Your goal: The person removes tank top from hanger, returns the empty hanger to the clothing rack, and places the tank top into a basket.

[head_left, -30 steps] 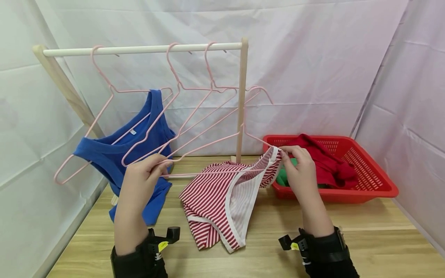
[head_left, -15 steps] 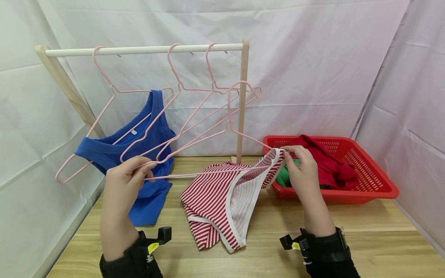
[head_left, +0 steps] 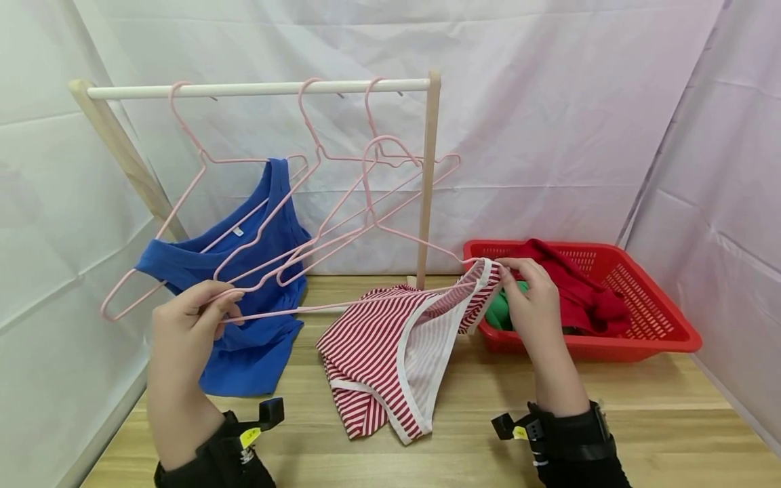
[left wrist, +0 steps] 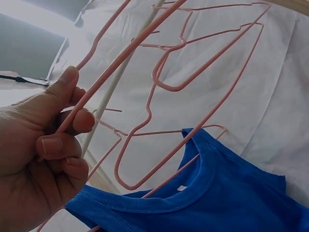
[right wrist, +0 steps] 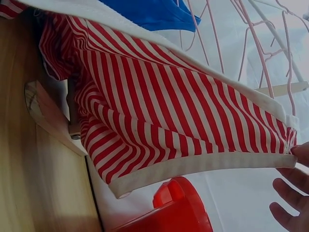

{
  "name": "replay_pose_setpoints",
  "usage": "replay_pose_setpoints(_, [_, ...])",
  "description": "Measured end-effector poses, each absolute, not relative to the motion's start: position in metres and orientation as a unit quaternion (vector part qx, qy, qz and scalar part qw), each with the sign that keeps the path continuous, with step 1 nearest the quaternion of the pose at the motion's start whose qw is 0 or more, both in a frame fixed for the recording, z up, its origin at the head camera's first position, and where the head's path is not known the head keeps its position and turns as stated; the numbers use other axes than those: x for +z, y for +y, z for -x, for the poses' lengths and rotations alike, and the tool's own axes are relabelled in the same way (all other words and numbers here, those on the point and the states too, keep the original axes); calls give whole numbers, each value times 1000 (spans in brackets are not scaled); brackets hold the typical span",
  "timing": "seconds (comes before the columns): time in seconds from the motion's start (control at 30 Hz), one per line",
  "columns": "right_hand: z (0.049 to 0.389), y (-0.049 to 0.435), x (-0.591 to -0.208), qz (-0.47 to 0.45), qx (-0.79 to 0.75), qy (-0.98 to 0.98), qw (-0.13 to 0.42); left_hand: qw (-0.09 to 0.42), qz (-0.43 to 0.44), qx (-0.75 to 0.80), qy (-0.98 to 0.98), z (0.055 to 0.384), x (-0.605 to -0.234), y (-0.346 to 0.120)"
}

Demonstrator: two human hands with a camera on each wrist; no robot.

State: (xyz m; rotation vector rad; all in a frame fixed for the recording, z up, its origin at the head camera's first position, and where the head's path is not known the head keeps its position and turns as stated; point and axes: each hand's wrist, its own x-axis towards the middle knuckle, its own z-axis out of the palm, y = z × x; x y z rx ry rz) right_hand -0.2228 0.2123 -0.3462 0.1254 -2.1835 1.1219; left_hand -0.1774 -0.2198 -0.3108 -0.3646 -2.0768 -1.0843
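My left hand [head_left: 183, 325] grips the left end of a pink clothes hanger [head_left: 415, 239]; in the left wrist view the thumb and fingers curl round its wire [left wrist: 105, 77]. The hanger's other end reaches into the shoulder strap of a red-and-white striped tank top [head_left: 378, 332]. That strap is pinched by my right hand [head_left: 532, 295] between thumb and fingertips, the other fingers spread in the right wrist view. The rest of the striped top drapes down to the wooden table. Behind my left hand, a blue tank top [head_left: 259, 359] hangs on another pink hanger.
A wooden rack with a white rail [head_left: 244, 89] stands at the back left, carrying several pink hangers. On the right is a red plastic basket [head_left: 662, 308] holding red cloth [head_left: 567, 291] and green cloth [head_left: 499, 313]. White sheets enclose the table [head_left: 464, 454].
My left hand has moved left with the hanger, and its hook has swung left across the rack's post. The right hand still pinches the strap almost in the same spot.
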Motion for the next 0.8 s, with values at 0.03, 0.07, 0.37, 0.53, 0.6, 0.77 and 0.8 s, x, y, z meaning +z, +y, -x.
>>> replay_pose_setpoints(0.03, [223,212,-347,-46,430,-838,332,379,136,-421,-813,177,-311,-221])
replay_pose_setpoints(0.07, [223,212,-347,-44,430,-839,330,381,130,-418,-815,176,-311,-223])
replay_pose_setpoints(0.37, [223,209,-350,-33,425,-852,305,379,99,-404,-827,173,-313,-230])
replay_pose_setpoints(0.53, [225,209,-352,-13,411,-865,288,383,85,-407,-825,172,-313,-233])
replay_pose_setpoints(0.6, [225,208,-353,-7,404,-872,277,385,68,-409,-824,171,-314,-233])
replay_pose_setpoints(0.77, [229,202,-357,-37,374,-893,248,395,32,-410,-821,170,-313,-232])
replay_pose_setpoints(0.8, [230,201,-359,-48,362,-899,242,399,30,-410,-820,171,-313,-232])
